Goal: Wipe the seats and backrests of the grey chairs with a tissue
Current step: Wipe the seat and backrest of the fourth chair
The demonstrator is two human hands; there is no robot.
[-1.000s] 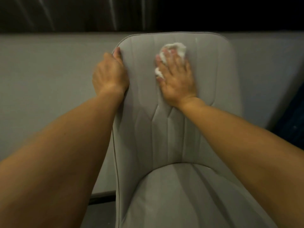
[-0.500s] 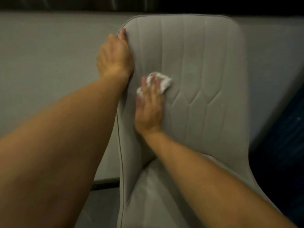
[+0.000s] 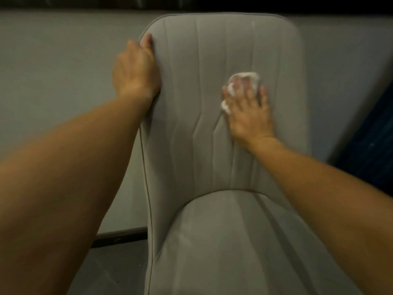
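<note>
Backrest [image 3: 197,99] wiping under way: right hand [image 3: 247,116] presses tissue [image 3: 246,78] flat-fingered, left hand [image 3: 136,69] grips its edge; seat [image 3: 223,241] apparently not yet wiped.

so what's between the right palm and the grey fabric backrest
In the head view, a crumpled white tissue lies under the right hand, pressed flat against the grey fabric backrest. Its edges show past the fingertips and thumb side.

Both bare arms are being held stretched forward. The left hand [image 3: 136,69] is being kept curled, thumb up, in a grip. The right hand [image 3: 247,109] is being pressed flat, fingers spread.
</note>
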